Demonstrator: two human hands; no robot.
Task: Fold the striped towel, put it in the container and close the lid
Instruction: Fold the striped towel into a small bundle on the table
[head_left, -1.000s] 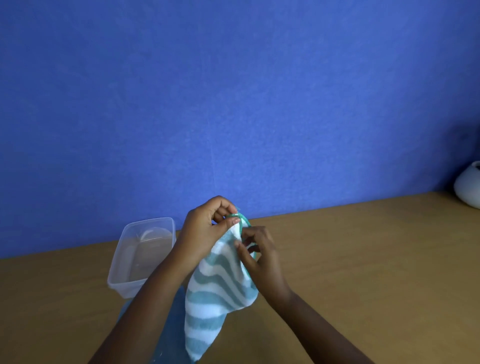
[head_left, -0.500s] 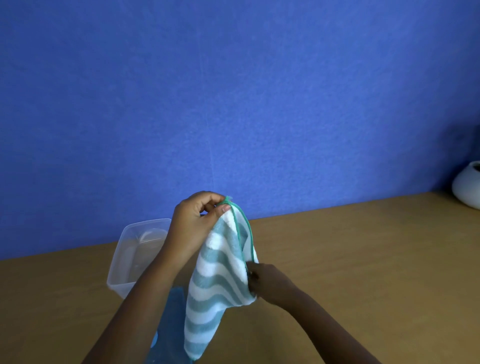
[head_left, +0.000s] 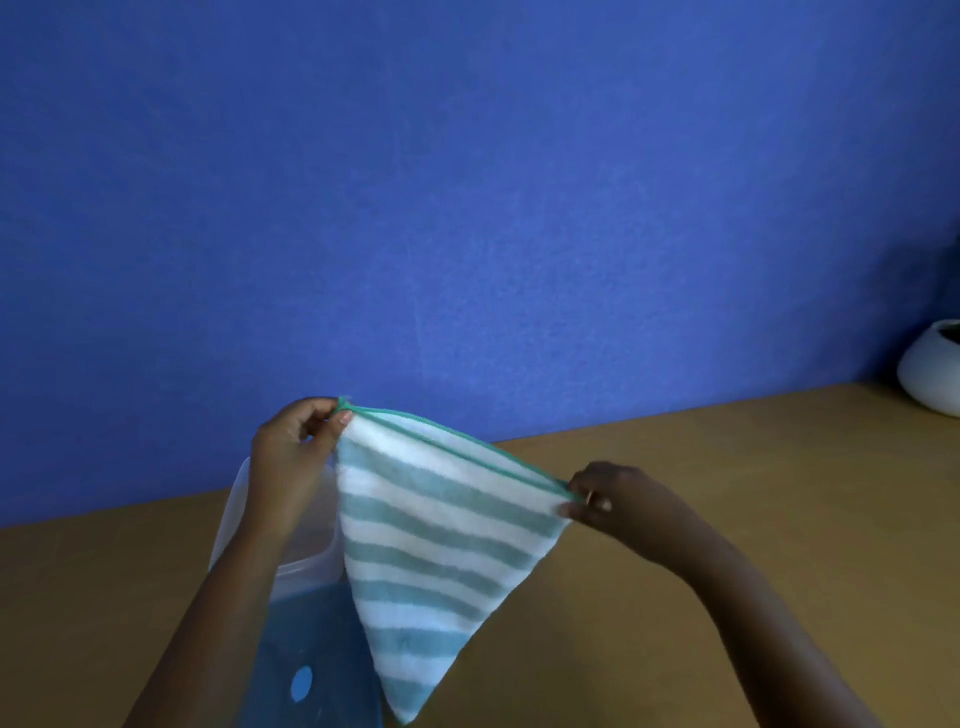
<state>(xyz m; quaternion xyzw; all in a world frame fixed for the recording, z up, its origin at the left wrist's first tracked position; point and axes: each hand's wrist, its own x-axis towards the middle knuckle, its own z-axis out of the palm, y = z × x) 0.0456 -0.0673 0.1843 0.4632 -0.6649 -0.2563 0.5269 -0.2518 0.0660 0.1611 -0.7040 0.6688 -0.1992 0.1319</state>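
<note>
striped towel (head_left: 441, 540), unfolded, held aloft
left hand (head_left: 296, 447), right hand (head_left: 618, 499) pinch its corners; container (head_left: 311, 551) open, folding, stowing, lidding remain

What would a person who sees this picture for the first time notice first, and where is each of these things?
The eye goes first to the teal-and-white striped towel, stretched in the air at centre and hanging to a point, with the left hand and right hand each pinching a top corner. Behind the left forearm a clear plastic container stands open on the brown wooden table, its blue lid lying nearer. The deep blue wall fills the background.
</note>
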